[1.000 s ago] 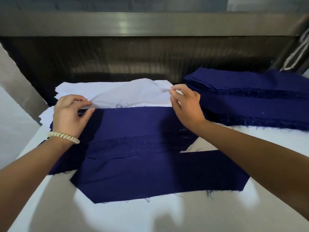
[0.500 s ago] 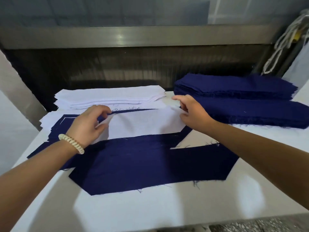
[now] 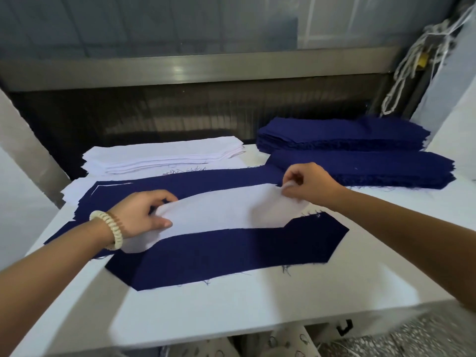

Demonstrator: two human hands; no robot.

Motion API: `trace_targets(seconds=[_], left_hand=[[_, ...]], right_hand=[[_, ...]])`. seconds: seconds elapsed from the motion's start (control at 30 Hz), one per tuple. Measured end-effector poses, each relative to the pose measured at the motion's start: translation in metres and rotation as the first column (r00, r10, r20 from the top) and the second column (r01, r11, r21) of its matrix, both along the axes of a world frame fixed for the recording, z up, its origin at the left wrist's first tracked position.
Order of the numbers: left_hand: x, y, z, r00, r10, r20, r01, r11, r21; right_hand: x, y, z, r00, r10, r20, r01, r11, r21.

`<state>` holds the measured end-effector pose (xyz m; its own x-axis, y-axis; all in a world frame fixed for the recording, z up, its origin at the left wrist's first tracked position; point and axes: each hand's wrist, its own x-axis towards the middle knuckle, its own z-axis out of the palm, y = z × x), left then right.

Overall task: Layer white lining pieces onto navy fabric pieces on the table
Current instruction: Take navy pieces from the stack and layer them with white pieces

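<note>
A steel rail (image 3: pixel 180 69) spans the back, beyond the left hand (image 3: pixel 144 212). Tangled white cords (image 3: pixel 412 57) hang above and beyond the right hand (image 3: pixel 311 184), with speckled flooring (image 3: pixel 425 336) visible below it.

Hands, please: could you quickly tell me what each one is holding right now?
Left hand: grips the left end of the white lining piece.
Right hand: pinches its right corner.

Bright, soft light from overhead on the white table (image 3: pixel 257 300). Pale grey shadows with loose edges across its near part. Small glare on the metal rail (image 3: pixel 180 70) behind the table, then deep dimness just under that rail. Strong blur below the table's near edge. Wide-angle bending far from the table, toward the corners.
</note>
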<state>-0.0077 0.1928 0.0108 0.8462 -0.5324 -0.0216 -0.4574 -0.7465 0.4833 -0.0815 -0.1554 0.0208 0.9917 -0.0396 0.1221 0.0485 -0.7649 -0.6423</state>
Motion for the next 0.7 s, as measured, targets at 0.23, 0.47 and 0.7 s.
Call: trace_targets(seconds=[0.23,0.47,0.7], left_hand=[[-0.007,0.012,0.003,0.978,-0.017,-0.206,0.04,0.993,0.108],[-0.011,0.02,0.004,0.986,0.0,-0.168,0.026,0.988,0.153],[-0.016,0.028,0.003,0.927,-0.011,-0.374,-0.001,0.999,-0.032]], right_hand=[[-0.025,-0.035,-0.007,0.99,-0.014,-0.143,0.039,0.984,0.174],[-0.04,-0.056,-0.011,0.995,0.012,-0.102,0.035,0.895,0.446],[-0.044,-0.058,-0.018,0.972,-0.053,-0.23,0.192,0.743,0.642]])
